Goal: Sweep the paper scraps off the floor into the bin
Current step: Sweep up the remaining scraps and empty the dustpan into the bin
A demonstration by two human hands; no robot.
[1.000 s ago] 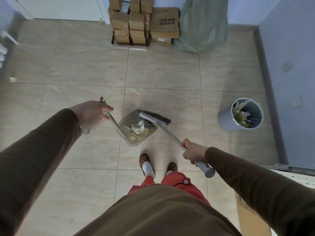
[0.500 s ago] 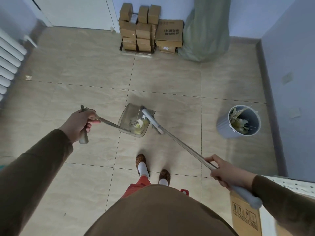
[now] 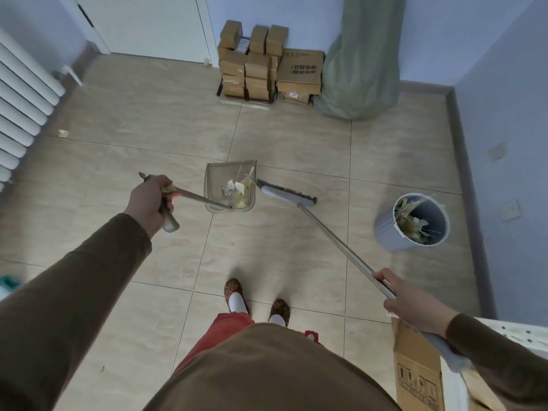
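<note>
Swung clear of the dustpan point(image 3: 230, 186) since half a second ago: broom point(image 3: 287, 196) head, now lying just to the pan's right on the tiled floor point(image 3: 142, 155) rather than over its mouth. Shifted too, the pan handle, now angled more steeply toward the left hand point(image 3: 148, 200).

Largest first. Beige tiled floor filling the middle, dark grout lines crossing it. Brown sleeves reaching in from both lower corners. Tall green sack point(image 3: 360, 63) slumped against the far wall, stacked cardboard boxes point(image 3: 267, 65) just beside it on the left. White radiator point(image 3: 20, 102) along the left edge. Open carton point(image 3: 416, 372) at the lower right, under the right forearm. Grey round bin point(image 3: 388, 229) well to the right of the pan, near the right wall, paper scraps and yellowish bits already inside. Clear dustpan between the left hand and the broom head, a small heap of paper scraps point(image 3: 235, 189) resting in it toward the handle end. Long metal broom shaft running diagonally from the grey brush head down to the right hand point(image 3: 410, 304).

Left fingers point(image 3: 169, 185) wrapped tight around the pan's handle. Right fingers point(image 3: 385, 277) closed around the broom shaft just above its grey grip. Two patterned slippers point(image 3: 234, 287) with white socks side by side on the floor, below the pan. One small scrap point(image 3: 63, 132) lying alone near the radiator.
</note>
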